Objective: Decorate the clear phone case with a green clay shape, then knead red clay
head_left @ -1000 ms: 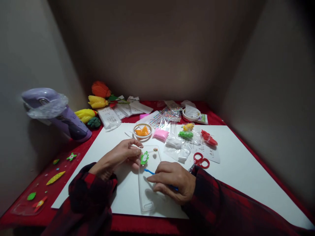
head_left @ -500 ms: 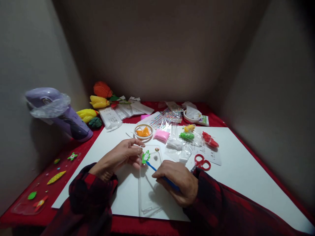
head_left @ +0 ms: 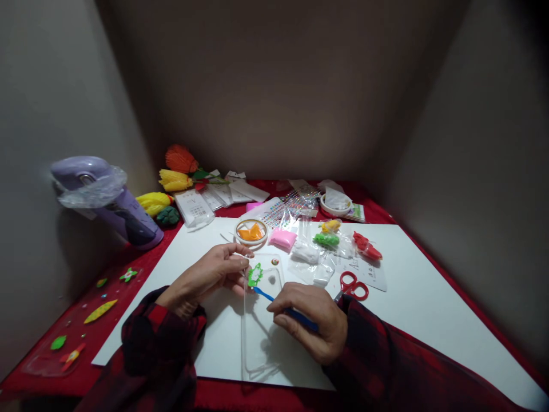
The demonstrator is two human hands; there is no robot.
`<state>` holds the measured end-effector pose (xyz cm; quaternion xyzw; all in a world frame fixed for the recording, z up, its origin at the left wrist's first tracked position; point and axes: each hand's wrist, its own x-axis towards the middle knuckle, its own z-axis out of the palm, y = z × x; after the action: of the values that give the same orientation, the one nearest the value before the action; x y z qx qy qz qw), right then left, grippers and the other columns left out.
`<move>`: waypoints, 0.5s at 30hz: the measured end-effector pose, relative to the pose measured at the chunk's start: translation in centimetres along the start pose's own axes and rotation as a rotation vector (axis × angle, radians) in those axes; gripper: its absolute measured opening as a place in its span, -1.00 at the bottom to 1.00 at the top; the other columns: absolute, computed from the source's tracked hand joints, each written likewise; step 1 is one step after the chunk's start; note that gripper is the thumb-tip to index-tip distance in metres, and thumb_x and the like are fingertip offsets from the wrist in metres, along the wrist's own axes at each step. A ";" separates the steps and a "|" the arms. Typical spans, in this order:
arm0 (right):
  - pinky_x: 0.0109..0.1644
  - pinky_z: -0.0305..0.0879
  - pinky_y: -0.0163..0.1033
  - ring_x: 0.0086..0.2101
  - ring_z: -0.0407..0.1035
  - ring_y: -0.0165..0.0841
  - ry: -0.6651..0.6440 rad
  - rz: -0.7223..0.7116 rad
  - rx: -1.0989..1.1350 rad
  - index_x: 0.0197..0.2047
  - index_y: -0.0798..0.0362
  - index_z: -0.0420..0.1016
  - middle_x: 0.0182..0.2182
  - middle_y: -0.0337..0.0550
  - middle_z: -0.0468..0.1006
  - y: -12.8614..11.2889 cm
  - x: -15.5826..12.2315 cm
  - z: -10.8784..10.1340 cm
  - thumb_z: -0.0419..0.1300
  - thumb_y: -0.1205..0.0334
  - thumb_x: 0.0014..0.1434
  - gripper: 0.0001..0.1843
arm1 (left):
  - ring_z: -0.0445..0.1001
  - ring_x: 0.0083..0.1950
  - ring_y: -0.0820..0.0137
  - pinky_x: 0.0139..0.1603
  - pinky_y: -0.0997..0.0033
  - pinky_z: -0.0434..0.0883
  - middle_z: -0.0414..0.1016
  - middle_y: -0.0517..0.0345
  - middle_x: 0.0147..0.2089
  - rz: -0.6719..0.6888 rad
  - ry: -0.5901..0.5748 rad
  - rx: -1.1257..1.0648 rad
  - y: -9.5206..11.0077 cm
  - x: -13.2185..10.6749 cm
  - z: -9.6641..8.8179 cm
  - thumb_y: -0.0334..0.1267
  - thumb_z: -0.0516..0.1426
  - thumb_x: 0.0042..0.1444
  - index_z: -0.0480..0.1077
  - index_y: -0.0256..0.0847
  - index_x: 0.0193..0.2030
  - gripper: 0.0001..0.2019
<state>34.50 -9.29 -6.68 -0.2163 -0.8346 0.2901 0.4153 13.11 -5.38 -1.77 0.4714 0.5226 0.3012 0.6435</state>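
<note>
A clear phone case [head_left: 261,326] lies on a white sheet [head_left: 412,297] in front of me. A green clay shape [head_left: 255,275] sits on the case near its top. My left hand [head_left: 210,274] pinches the case's upper left edge, fingers closed on it. My right hand [head_left: 313,323] grips a thin blue tool [head_left: 281,305] like a pen, and the tool's tip rests just below the green shape.
Red-handled scissors [head_left: 354,285] lie right of my right hand. Bags of pink [head_left: 282,238], white, green [head_left: 325,239] and red [head_left: 365,245] clay and a round tub of orange clay [head_left: 251,232] sit behind the case. A purple device [head_left: 107,200] stands at left on the red cloth.
My right hand turned the blue tool from lying flat across the case to pointing up at the green shape. The left hand stayed on the case's edge.
</note>
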 end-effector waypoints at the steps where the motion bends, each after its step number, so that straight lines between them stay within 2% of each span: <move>1: -0.31 0.23 -0.25 -0.39 0.33 -0.35 0.002 0.002 0.004 -0.18 0.10 0.42 -0.41 -0.10 0.48 0.0 0.0 0.0 0.07 0.33 0.22 -0.86 | 0.46 -0.48 0.46 -0.45 0.46 0.41 0.43 0.21 -0.45 0.001 -0.007 -0.001 -0.1 0.0 -0.1 -0.35 0.20 0.01 0.29 -0.27 -0.15 -0.75; 15: -0.30 0.25 -0.24 -0.38 0.34 -0.35 -0.013 -0.003 0.038 -0.17 0.11 0.42 -0.40 -0.08 0.49 -0.2 -0.1 0.1 0.06 0.32 0.23 -0.86 | 0.45 -0.49 0.47 -0.46 0.48 0.42 0.42 0.22 -0.45 0.011 -0.023 -0.020 -0.3 0.4 -0.4 -0.35 0.18 0.03 0.26 -0.26 -0.13 -0.74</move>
<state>34.39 -9.54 -6.62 -0.2054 -0.8318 0.3069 0.4143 12.82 -5.08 -2.24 0.4715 0.5093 0.3043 0.6524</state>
